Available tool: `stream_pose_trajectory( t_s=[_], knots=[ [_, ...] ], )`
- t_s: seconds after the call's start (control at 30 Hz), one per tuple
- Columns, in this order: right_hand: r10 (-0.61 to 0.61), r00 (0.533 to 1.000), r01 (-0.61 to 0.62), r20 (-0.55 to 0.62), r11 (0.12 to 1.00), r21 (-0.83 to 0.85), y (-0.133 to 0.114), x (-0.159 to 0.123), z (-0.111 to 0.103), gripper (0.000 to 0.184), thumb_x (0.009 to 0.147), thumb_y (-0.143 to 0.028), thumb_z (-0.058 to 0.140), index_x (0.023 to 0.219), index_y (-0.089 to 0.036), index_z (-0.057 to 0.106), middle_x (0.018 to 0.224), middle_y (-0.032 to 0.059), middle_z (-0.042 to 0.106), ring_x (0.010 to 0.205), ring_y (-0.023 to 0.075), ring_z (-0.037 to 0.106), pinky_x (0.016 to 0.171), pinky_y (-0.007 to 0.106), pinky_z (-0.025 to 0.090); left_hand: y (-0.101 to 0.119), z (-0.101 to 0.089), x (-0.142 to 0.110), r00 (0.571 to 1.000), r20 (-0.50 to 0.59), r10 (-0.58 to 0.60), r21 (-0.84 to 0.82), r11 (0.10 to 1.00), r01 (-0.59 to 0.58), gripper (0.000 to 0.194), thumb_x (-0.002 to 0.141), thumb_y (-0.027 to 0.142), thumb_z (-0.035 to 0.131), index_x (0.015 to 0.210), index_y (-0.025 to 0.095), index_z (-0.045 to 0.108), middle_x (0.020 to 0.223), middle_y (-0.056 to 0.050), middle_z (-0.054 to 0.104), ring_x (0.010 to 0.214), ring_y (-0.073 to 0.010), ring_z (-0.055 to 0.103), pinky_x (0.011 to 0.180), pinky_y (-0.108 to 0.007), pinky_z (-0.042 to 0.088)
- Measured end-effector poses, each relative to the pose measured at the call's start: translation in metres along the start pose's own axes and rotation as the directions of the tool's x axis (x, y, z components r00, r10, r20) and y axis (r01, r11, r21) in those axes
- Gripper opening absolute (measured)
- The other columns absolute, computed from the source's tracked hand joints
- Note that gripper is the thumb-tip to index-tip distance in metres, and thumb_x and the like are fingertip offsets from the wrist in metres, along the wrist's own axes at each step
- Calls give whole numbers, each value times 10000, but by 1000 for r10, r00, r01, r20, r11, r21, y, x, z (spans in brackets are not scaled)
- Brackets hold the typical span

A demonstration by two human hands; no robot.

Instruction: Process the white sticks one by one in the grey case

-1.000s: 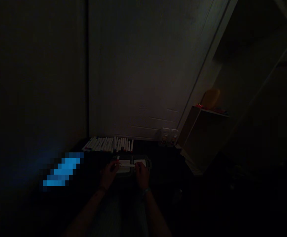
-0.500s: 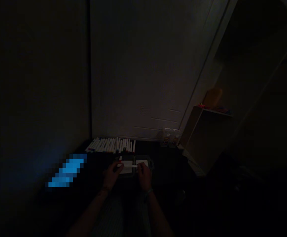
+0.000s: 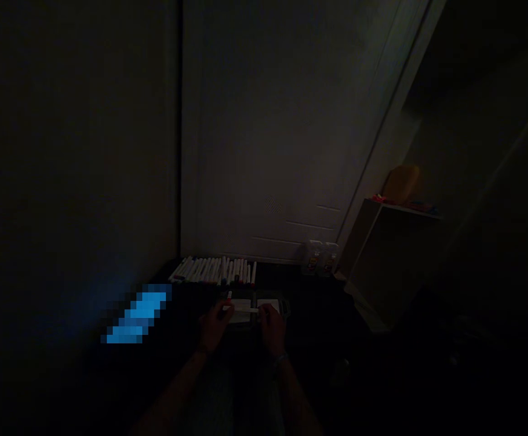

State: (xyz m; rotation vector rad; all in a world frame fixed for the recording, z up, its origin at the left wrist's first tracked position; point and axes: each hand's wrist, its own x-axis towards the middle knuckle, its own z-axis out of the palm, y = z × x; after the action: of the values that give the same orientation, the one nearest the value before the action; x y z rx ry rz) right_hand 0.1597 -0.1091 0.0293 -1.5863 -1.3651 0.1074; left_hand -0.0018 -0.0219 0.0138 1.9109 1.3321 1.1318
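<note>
A white marker (image 3: 244, 310) lies level between my two hands in the dim light. My left hand (image 3: 214, 324) is closed on its left end, and the fingers of my right hand (image 3: 272, 326) pinch its right end. By my left fingertips a small white-and-red piece (image 3: 229, 297) sticks up; whether it is a cap or part of another marker I cannot tell. Below the hands is an open case (image 3: 286, 307) with two pale rectangular areas inside. Behind it, several white markers (image 3: 209, 270) with coloured ends lie side by side in a row.
Two clear plastic packages (image 3: 313, 259) stand at the back right of the dark table. A glowing blue blurred screen (image 3: 141, 313) is on the left. To the right is a shelf unit (image 3: 368, 242) with an orange object (image 3: 401, 183) on top. A pale panel (image 3: 268, 151) rises behind.
The head view has shifted a little, so everything sits slightly farther right and lower. Both hands keep hold of the marker, with little visible change in their grip.
</note>
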Motion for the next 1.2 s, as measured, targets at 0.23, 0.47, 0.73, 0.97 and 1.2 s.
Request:
stream_pose_trajectory(
  t_s=[0.23,0.47,0.73,0.97,1.2],
  knots=[
    [-9,1000,9,10,1000,8,-2,0,0,297,894,-352,309,924,-226,576,847,6,629,772,121,570,673,203,380,3,2,-2,1000,-7,6,41,999,-6,293,787,392,401,959,230,573,1009,-23,636,973,-204,549,932,-377,257],
    [-3,1000,3,5,1000,-11,-1,0,0,317,896,-370,297,914,-223,578,821,0,625,749,120,567,655,199,372,6,-1,-2,1000,-4,-13,50,999,13,341,833,364,315,1022,225,562,1026,-36,630,1012,-201,525,923,-366,261],
    [-7,1000,7,-7,1000,-2,0,1,1,324,900,-364,289,907,-214,576,816,5,625,741,117,571,660,200,375,10,2,-4,998,-10,57,136,989,-55,274,784,389,438,969,248,584,1056,-34,613,1027,-221,508,894,-370,251],
    [-3,1000,3,-14,1000,-11,2,1,2,310,892,-365,306,929,-227,581,839,5,627,775,123,570,682,204,382,14,2,-6,999,0,51,184,982,-50,289,823,339,377,1017,250,572,1088,-46,598,1069,-220,473,889,-376,244],
    [5,1000,-5,-16,1000,-19,0,1,1,312,895,-363,300,919,-227,579,820,2,627,750,121,570,665,202,381,10,1,-6,999,19,47,155,987,-50,305,839,327,327,1008,266,573,1072,-27,602,1039,-204,486,888,-376,236]
  ],
)
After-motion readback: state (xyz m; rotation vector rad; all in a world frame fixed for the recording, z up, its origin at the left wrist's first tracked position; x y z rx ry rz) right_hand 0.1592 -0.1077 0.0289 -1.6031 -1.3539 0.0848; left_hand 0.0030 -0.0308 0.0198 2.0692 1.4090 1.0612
